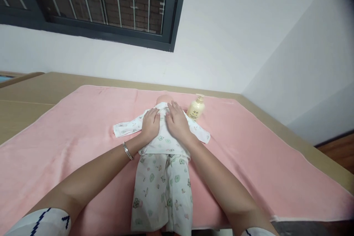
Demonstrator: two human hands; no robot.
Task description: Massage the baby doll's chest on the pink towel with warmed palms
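A baby doll [166, 143] in a white long-sleeved top and loose trousers with small green and brown prints lies stretched out, its head away from me. Its smooth head [165, 99] shows only in part; whether it lies face up or down I cannot tell. My left hand [151, 123] rests flat on the left side of the upper body, fingers extended. On the right side my right hand [177, 121] also lies flat, fingers stretched toward the shoulder. Both sleeves spread out sideways. Neither hand grasps anything.
A pale yellow pump bottle [196, 108] stands just right of the doll's shoulder. Under everything lies a pink cloth [91, 118] with a few wrinkles, over a wooden table [35, 92]. Behind are a white wall [215, 44] and a dark-framed, barred window [173, 14].
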